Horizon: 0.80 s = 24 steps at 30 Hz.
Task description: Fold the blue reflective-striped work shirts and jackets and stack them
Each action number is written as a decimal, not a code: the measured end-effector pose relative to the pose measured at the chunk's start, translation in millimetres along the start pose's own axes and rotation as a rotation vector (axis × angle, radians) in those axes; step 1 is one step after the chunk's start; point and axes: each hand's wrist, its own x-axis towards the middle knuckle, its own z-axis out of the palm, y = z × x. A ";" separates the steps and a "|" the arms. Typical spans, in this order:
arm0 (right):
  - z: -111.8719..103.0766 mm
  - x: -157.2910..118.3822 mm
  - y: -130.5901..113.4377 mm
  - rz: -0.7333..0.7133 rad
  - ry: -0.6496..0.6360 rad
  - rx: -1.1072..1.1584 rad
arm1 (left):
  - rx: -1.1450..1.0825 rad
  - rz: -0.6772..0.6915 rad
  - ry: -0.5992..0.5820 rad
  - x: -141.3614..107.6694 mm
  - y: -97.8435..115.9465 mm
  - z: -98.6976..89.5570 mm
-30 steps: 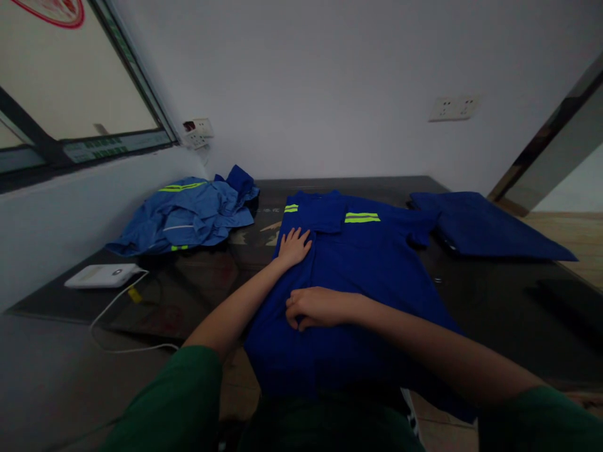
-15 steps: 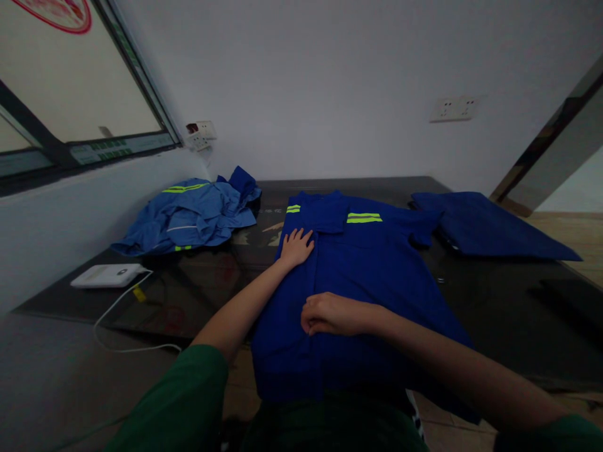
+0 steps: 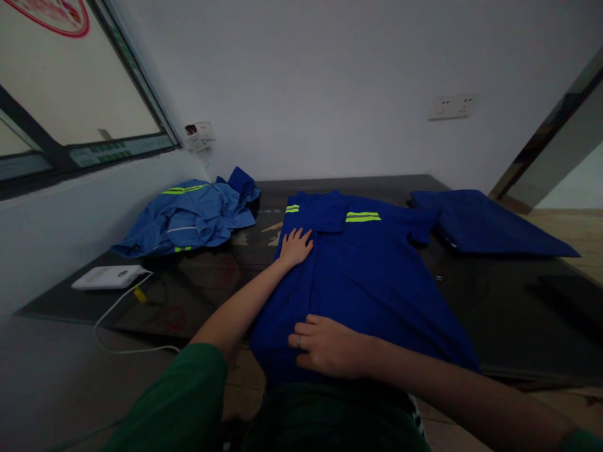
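- Pressing on blue shirt (image 3: 377, 270) with left hand (image 3: 296, 247), with fingers spread, on folded-in side just below short sleeve (image 3: 325, 220); probably to stop upper part sliding or lifting.
- Resting right hand (image 3: 330, 348) lower down, near hem, with fingers curled against cloth. Can't tell if pinching any fabric or only pressing; underside hidden. Likely placed there for control of loose lower end, well apart from left hand.
- Locating shirt: on dark table (image 3: 499, 307), with collar (image 3: 320, 194) towards wall and lower end at near edge by wearer's body. Probably laid that way for easy reach to hem.
- Showing one sleeve laid inwards over chest, other sleeve (image 3: 419, 223) pointing out to right, near navy cloth (image 3: 485, 223).
- Noting crumpled light-blue garment (image 3: 198, 210) at left, with white device (image 3: 107, 277) and cable (image 3: 113, 306) nearer; likely off to side for working room.
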 end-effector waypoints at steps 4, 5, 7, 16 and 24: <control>-1.4 2.0 -4.6 -0.021 0.032 0.055 | 0.000 0.009 0.003 1.5 -1.8 2.0; -1.7 2.1 -5.1 -0.019 0.025 0.063 | -0.002 0.012 0.004 1.9 -2.2 2.5; -1.3 1.7 -5.2 -0.006 -0.004 0.081 | -0.006 0.014 0.007 2.5 -2.8 3.3; 9.2 -8.3 -17.0 -0.077 0.063 -0.027 | -0.009 0.011 0.009 2.7 -2.9 4.0; 30.0 -7.1 -18.9 -0.099 0.099 -0.106 | 0.017 0.000 0.008 0.8 0.3 1.2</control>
